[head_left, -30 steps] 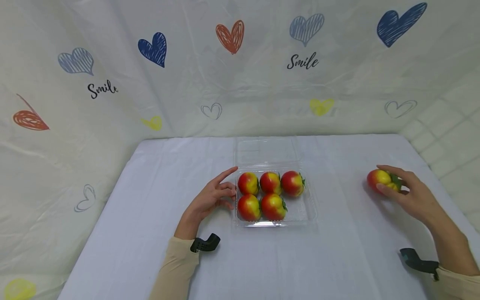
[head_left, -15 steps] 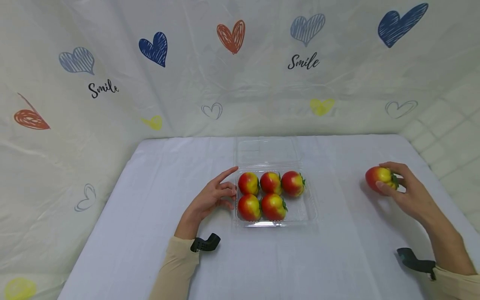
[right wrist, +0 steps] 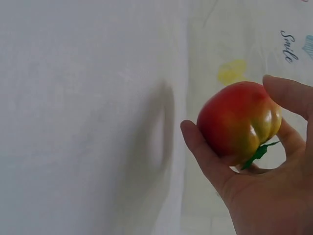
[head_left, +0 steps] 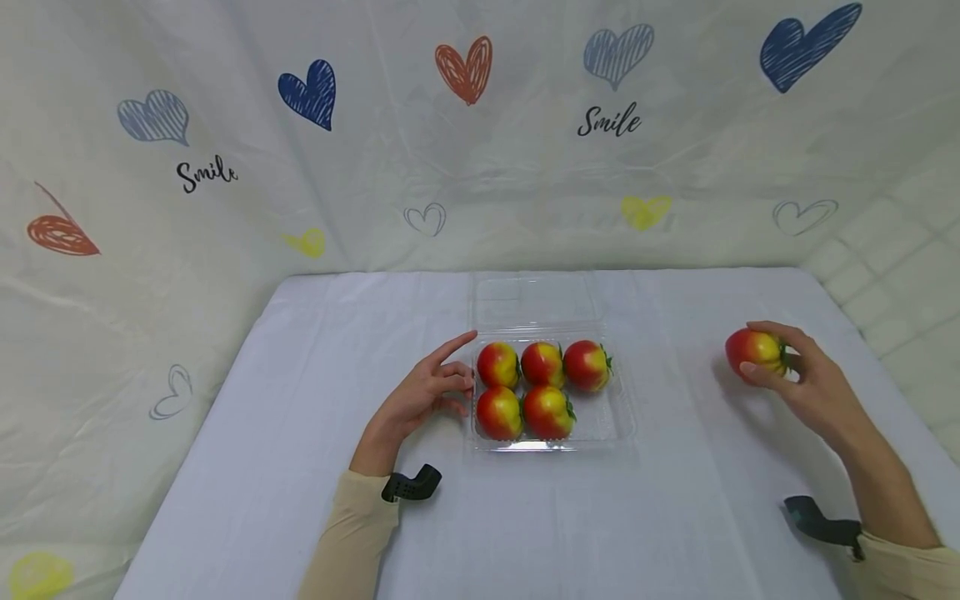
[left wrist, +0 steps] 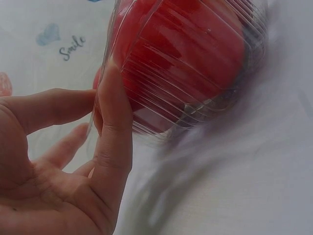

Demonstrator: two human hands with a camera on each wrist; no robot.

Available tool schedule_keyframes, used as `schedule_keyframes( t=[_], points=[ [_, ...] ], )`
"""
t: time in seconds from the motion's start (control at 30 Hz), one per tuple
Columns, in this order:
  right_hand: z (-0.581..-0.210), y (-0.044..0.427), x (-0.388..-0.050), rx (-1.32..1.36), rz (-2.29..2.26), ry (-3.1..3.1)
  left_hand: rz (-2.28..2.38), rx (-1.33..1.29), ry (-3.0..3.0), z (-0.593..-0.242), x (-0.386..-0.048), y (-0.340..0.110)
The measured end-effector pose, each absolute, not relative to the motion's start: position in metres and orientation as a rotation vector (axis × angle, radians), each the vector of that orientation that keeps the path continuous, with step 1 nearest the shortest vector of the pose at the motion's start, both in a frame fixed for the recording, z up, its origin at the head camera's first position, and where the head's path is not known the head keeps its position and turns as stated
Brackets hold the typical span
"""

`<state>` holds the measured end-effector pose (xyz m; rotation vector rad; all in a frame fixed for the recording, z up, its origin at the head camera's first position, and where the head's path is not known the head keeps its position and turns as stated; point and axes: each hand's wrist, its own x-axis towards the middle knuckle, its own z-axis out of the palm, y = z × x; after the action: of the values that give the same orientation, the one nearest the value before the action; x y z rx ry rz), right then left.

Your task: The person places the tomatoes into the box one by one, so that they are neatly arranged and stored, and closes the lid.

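My right hand holds a red and yellow tomato above the right part of the table; thumb and fingers grip its sides. Its green leafy stem end faces the palm in the right wrist view, where the tomato hangs clear of the cloth. At the middle stands a clear plastic box, lid folded back. Three tomatoes fill its back row, two tomatoes its front row. My left hand pinches the box's left rim; the left wrist view shows thumb and finger at that edge.
A white cloth covers the table. Behind it hangs a pale curtain printed with hearts and words. The front right spot in the box holds no tomato.
My right hand has lifted the tomato slightly and moved it a little to the left. The left hand and the box have stayed in place.
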<state>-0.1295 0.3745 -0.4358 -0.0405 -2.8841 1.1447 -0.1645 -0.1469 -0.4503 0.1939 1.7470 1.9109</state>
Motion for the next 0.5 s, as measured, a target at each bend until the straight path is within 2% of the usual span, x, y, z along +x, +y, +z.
schedule_keyframes(
  t=[0.5],
  points=[
    [-0.437,0.363,-0.125,0.030,1.188,-2.768,1.905,0.189,1.748,-0.454,-0.167,-0.147]
  ],
)
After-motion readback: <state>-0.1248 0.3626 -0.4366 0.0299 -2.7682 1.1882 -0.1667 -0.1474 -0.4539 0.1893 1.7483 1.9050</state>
